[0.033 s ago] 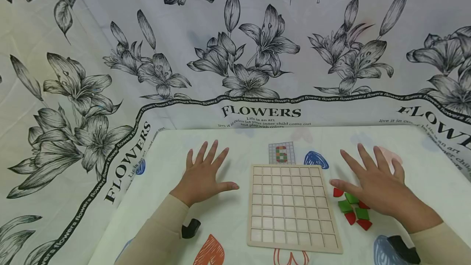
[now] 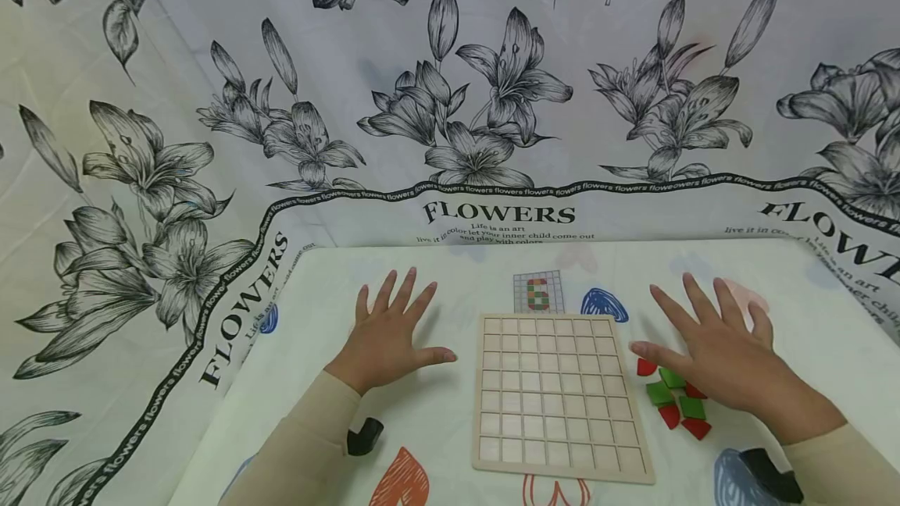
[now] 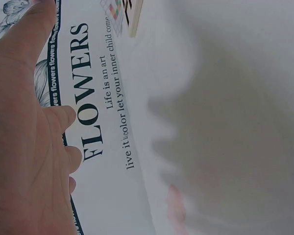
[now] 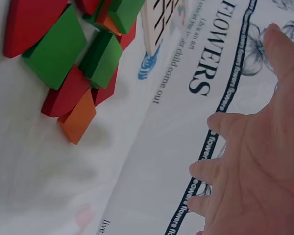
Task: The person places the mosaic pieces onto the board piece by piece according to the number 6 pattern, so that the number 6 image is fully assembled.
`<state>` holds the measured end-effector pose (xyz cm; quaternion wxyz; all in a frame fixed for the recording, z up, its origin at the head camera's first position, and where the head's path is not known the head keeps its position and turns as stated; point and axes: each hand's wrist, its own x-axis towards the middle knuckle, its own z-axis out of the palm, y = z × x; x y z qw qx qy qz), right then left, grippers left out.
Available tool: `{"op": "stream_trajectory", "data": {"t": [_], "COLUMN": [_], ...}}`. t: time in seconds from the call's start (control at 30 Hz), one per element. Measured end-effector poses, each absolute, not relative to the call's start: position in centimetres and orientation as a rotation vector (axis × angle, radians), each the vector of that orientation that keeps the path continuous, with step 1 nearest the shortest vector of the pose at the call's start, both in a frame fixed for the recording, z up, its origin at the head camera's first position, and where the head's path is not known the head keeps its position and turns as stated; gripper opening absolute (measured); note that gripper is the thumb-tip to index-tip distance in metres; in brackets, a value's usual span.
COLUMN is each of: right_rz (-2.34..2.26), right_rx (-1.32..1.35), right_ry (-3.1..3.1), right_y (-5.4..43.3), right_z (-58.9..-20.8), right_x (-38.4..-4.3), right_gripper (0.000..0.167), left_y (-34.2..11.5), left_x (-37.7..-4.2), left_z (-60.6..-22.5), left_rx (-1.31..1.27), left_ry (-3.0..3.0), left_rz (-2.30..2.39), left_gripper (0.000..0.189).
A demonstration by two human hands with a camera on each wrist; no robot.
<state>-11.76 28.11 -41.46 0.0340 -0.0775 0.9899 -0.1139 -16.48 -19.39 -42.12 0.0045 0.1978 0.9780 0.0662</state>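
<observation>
Palm down with its fingers spread, my left hand (image 2: 390,338) hovers left of a wooden grid board (image 2: 555,393) and holds nothing. The board's square cells are bare. On the other side, my right hand (image 2: 724,365) is also spread and holds nothing. It partly covers a small pile of blocks. A green block (image 2: 660,394) and a red block (image 2: 696,429) show beside its thumb. From the right wrist view, the pile also has an orange block (image 4: 78,118), and some of the red blocks (image 4: 32,24) have a curved side.
A small printed card (image 2: 537,293) with a colored grid pattern lies just behind the board. The white tablecloth (image 2: 436,428) has printed colored shapes. A flower-printed curtain (image 2: 492,100) hangs behind the table. Black bands (image 2: 365,436) sit by both sleeves.
</observation>
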Motion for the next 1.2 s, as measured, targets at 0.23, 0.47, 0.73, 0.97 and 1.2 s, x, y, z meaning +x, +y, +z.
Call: {"op": "stream_trajectory", "data": {"t": [0.23, 0.47, 0.73, 0.97, 1.2], "right_rz": [-0.381, -0.441, -0.511, -0.69, -1.007], "right_rx": [-0.224, -0.219, -0.268, -0.385, -0.439], "right_ry": [3.049, 3.032, 3.003, 2.974, 2.872], "right_y": [28.3, 28.7, 29.1, 29.4, 29.6], "right_z": [-41.2, -41.0, -41.4, -42.4, -43.4], "right_x": [-11.7, -11.7, -11.5, -11.1, -10.4], "right_gripper": [0.107, 0.105, 0.099, 0.093, 0.076], "left_y": [-19.2, -18.7, -18.0, -17.1, -15.4], "left_x": [-16.5, -16.7, -16.6, -16.3, -15.7], "left_z": [-42.0, -41.9, -42.5, -43.8, -45.1], "left_rx": [0.616, 0.646, 0.656, 0.583, 0.589], "left_ry": [3.079, 3.069, 3.026, 2.936, 2.742], "left_rz": [0.21, 0.242, 0.386, 0.656, 1.024], "left_gripper": [0.116, 0.118, 0.116, 0.113, 0.097]}}
